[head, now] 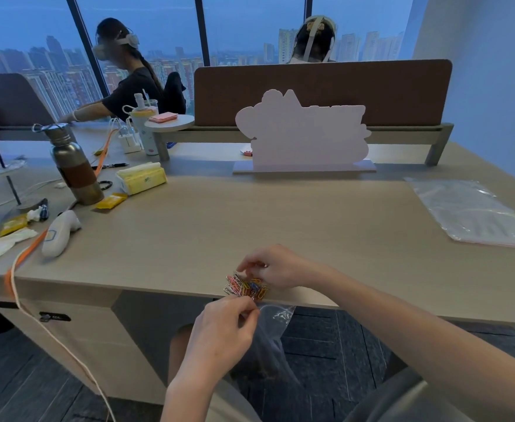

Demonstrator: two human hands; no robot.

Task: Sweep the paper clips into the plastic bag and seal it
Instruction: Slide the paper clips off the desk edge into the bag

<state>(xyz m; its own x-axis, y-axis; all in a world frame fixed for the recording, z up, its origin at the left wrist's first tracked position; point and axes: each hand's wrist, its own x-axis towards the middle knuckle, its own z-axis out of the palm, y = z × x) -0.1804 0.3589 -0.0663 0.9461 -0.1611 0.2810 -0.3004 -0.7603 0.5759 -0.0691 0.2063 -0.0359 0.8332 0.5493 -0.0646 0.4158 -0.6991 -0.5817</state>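
Observation:
A heap of coloured paper clips [245, 288] lies at the very front edge of the beige desk [250, 214]. My right hand [276, 268] rests on the desk just behind the heap, fingers curled and touching the clips. Below the edge, my left hand [222, 333] pinches the top of a clear plastic bag [273, 336] and holds it under the heap. The bag hangs down in front of my lap; some clips seem to lie in its bottom.
More clear plastic bags [475, 213] lie at the desk's right. At the left stand a metal bottle [72, 166], a yellow tissue pack [142, 178], a white handheld device [59, 233] and an orange strap [24, 257]. A white cutout sign [303, 135] stands at the back. Two people sit beyond.

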